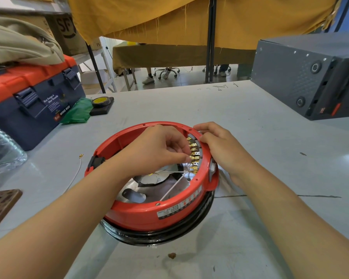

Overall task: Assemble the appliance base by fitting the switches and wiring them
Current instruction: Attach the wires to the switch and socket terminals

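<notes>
A round red appliance base (pixel 141 216) lies upside down on the grey table, resting on a black ring. Inside its right wall sits a row of switches with several brass terminals (pixel 194 156). White wires (pixel 172 187) run from those terminals across the metal plate inside. My left hand (pixel 159 147) reaches into the base and pinches a brass connector at the terminal row. My right hand (pixel 220 144) grips the red rim from outside, right beside the switches. A black switch (pixel 96 161) is fitted in the left wall.
A loose white wire with a brass end (pixel 80 164) lies left of the base. A blue and orange toolbox (pixel 32 103), green bag and tape roll (pixel 101 101) stand at the back left. A dark grey machine case (pixel 310 75) fills the back right. A plastic bottle (pixel 0 146) is at far left.
</notes>
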The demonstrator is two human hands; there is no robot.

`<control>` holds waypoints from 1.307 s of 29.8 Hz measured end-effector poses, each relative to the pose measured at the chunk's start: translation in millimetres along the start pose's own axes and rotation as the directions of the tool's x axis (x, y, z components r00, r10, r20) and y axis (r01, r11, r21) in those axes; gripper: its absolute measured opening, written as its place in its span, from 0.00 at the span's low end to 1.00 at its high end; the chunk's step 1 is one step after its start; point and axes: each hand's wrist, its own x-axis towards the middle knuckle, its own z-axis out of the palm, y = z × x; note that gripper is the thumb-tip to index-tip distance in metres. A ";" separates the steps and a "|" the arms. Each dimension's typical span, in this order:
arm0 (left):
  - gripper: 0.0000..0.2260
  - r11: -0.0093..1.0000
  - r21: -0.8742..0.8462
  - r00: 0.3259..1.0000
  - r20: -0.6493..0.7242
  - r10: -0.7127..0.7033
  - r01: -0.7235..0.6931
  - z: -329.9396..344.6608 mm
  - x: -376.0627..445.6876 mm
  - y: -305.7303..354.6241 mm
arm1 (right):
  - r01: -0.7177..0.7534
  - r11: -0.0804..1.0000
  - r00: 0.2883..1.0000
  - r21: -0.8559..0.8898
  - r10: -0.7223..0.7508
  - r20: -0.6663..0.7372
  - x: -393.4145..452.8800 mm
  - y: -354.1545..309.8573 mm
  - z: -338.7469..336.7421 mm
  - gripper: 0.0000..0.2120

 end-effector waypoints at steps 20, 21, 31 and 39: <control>0.02 0.984 0.166 0.998 -0.017 0.063 -0.059 4.3 0.5 1.9 | 0.008 1.000 1.000 -0.021 -0.009 -0.008 -3.1 -2.1 2.3 0.13; 0.02 0.983 0.172 0.998 -0.018 0.063 -0.059 4.6 0.4 2.2 | 0.010 1.000 1.000 -0.025 -0.010 -0.008 -3.2 -2.1 2.8 0.13; 0.04 0.979 0.191 0.997 -0.028 0.074 -0.067 8.4 0.7 5.4 | 0.035 0.998 0.998 -0.061 -0.038 -0.046 -4.6 -3.2 7.7 0.13; 0.02 0.975 0.191 0.992 -0.042 0.122 -0.112 10.6 -0.1 6.2 | 0.040 0.997 0.997 -0.066 -0.044 -0.063 -7.7 -5.9 10.1 0.14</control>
